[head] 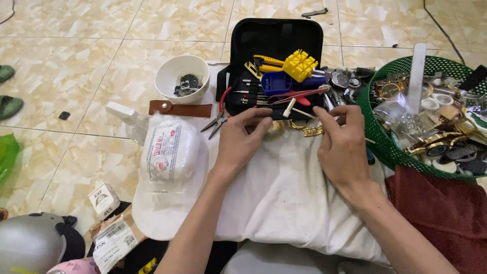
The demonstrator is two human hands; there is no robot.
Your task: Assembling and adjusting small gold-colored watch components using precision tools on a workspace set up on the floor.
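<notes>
My left hand [242, 138] and my right hand [341, 143] rest on a white cloth [284, 198], both at a gold watch with a metal band [303, 128] that lies at the cloth's far edge. The left fingers pinch one end of the band. The right fingers hold the other end together with a thin pin-like tool [369, 140]. Just beyond the hands lies an open black tool case [276, 35] with a yellow holder block [300, 65], a blue holder [276, 82] and several small tools.
A green mesh basket [378, 137] full of watches and parts stands at the right, above a dark red cloth [446, 213]. A white bowl [181, 76], a brown leather strap [180, 108], pliers [219, 117] and a white cap [170, 177] lie at the left on a tiled floor.
</notes>
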